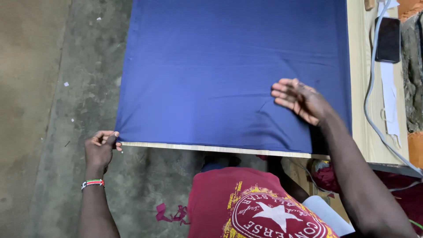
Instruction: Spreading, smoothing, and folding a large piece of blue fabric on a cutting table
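Note:
A large dark blue cloth (220, 66) lies spread flat over a light wooden table (365, 132). My left hand (100, 147) pinches the cloth's near left corner at the table edge, fingers closed on the fabric. Lying flat on the cloth near its right side, my right hand (299, 100) has its fingers stretched out and pressing down. A beaded band (92, 183) circles my left wrist. I wear a dark red shirt with a yellow and white print (260, 207).
A black phone (388, 39) lies on the table's bare right strip beside a grey cable (370, 101) and white paper strips. The concrete floor (66, 88) is to the left, with dark red fabric scraps (169, 215) near my legs.

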